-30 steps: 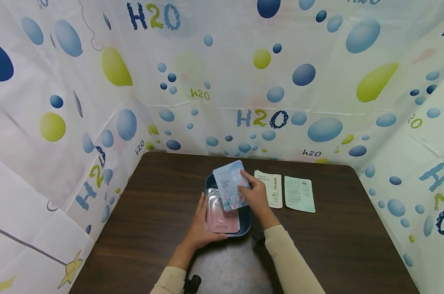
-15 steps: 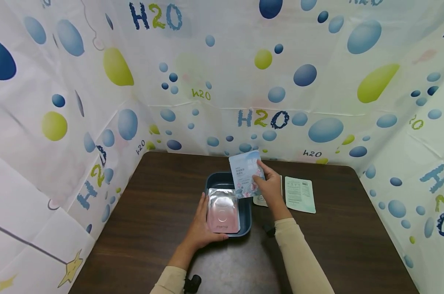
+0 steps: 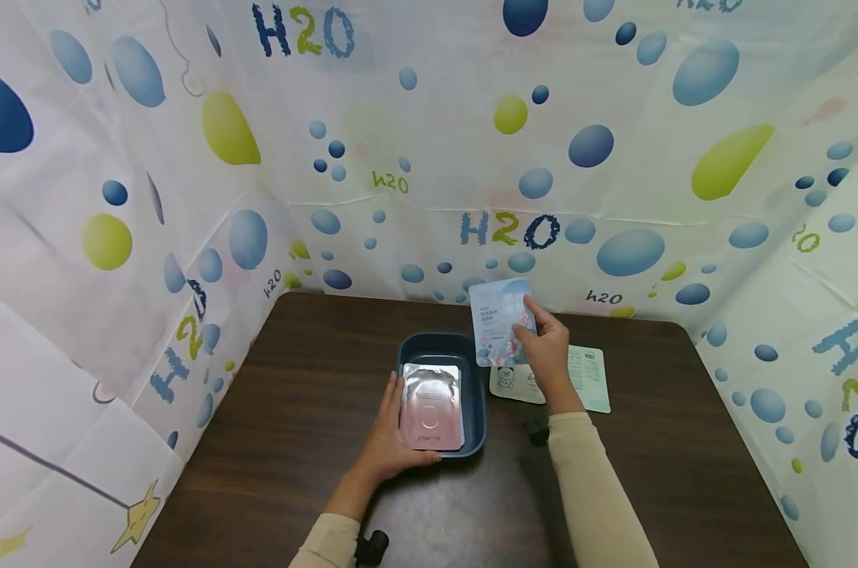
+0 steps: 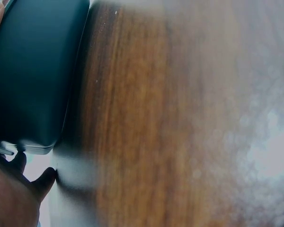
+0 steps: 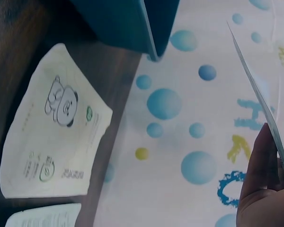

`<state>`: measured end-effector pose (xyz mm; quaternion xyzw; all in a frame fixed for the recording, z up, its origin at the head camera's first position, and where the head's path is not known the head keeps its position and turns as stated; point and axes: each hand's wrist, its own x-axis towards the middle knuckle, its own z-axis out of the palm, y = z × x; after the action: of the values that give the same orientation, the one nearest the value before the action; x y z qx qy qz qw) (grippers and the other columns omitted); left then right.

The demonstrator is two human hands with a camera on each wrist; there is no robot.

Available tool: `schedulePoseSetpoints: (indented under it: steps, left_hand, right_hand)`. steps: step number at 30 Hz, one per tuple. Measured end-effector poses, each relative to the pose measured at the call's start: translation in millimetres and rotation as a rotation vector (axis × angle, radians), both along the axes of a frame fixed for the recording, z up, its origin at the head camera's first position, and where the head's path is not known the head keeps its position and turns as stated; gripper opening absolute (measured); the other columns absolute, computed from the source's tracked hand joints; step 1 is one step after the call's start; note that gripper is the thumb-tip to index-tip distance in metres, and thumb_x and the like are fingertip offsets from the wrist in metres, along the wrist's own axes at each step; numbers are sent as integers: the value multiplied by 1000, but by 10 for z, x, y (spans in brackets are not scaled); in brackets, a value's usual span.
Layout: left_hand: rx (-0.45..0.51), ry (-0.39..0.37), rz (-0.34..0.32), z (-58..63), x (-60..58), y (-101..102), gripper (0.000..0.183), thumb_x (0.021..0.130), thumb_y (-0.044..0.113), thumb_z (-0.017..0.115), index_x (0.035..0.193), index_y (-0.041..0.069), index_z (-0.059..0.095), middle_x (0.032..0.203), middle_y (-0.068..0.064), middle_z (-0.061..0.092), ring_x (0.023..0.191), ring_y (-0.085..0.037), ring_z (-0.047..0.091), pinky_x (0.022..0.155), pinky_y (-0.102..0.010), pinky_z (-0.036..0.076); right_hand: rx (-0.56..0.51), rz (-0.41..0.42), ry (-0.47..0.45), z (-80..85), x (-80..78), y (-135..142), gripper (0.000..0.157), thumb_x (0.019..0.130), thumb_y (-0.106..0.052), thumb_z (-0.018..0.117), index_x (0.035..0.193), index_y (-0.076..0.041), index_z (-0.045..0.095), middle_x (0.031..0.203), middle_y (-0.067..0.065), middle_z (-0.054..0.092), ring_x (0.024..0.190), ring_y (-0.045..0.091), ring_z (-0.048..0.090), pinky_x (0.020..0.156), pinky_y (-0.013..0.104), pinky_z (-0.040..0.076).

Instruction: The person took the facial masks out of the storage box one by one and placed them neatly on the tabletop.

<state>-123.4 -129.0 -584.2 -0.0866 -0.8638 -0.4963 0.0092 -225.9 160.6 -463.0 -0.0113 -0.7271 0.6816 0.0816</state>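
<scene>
My right hand (image 3: 548,351) pinches a light-blue face mask packet (image 3: 496,323) with floral print, held up over the table right of a dark-blue plastic bin (image 3: 474,402). In the right wrist view the packet (image 5: 260,94) shows edge-on, with fingers (image 5: 258,165) on its side. My left hand (image 3: 386,442) holds the bin at its near-left corner, fingers along the left wall and thumb at the near rim. A silver-and-pink face mask packet (image 3: 432,410) lies in the bin. Beside it on the table, a cream packet with a bear drawing (image 5: 57,123) is partly hidden by my right hand in the head view.
A mint-green packet (image 3: 592,379) lies on the dark wood table (image 3: 279,410) right of the cream one. The bin's far part shows bare floor. Behind the table's far edge hangs a white curtain (image 3: 429,118) with blue and green dots.
My right hand has carried the light-blue packet up out of the bin and to the right, uncovering the silver-and-pink packet and now overlapping the cream one. The left hand stays at the bin.
</scene>
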Motion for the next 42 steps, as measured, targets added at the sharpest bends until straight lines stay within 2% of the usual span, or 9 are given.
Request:
schedulePoseSetpoints:
  steps: [12,22,33,38,42]
  left_hand:
    - [8,13,-5,3,4,1,146,51,55,97,165,18,14,174,2,4,157,-38,20,117,-67,31]
    - [5,5,-8,27,22,7,145,52,55,97,166,19,14,174,2,4,157,-39,20,117,-67,31]
    - [-6,-7,-4,42,23,7,146,52,57,96,166,20,12,174,4,3,158,-37,19,117,-67,31]
    - [-4,-10,-4,53,32,10,146,52,57,96,166,20,12,174,4,3,158,-37,19,118,-67,30]
    - [-4,-8,-4,65,37,11,146,52,56,96,166,20,12,174,5,3,158,-37,19,118,-67,30]
  right_hand:
    - [3,-79,-5,85,-39,218,57,98,0,62,152,-15,50,154,11,53,121,18,62,81,11,55]
    - [33,-144,3,105,-74,495,57,98,-2,63,151,-19,51,152,13,54,108,5,63,79,10,54]
    - [71,-216,-4,103,-98,765,59,97,-2,63,152,-19,48,158,10,48,113,5,62,77,7,53]
    - [89,-234,14,90,-104,888,60,96,0,62,152,-16,48,155,15,50,105,1,61,73,7,52]
    - [90,-249,3,81,-96,986,62,95,4,61,153,-15,47,157,16,47,105,-1,59,72,6,51]
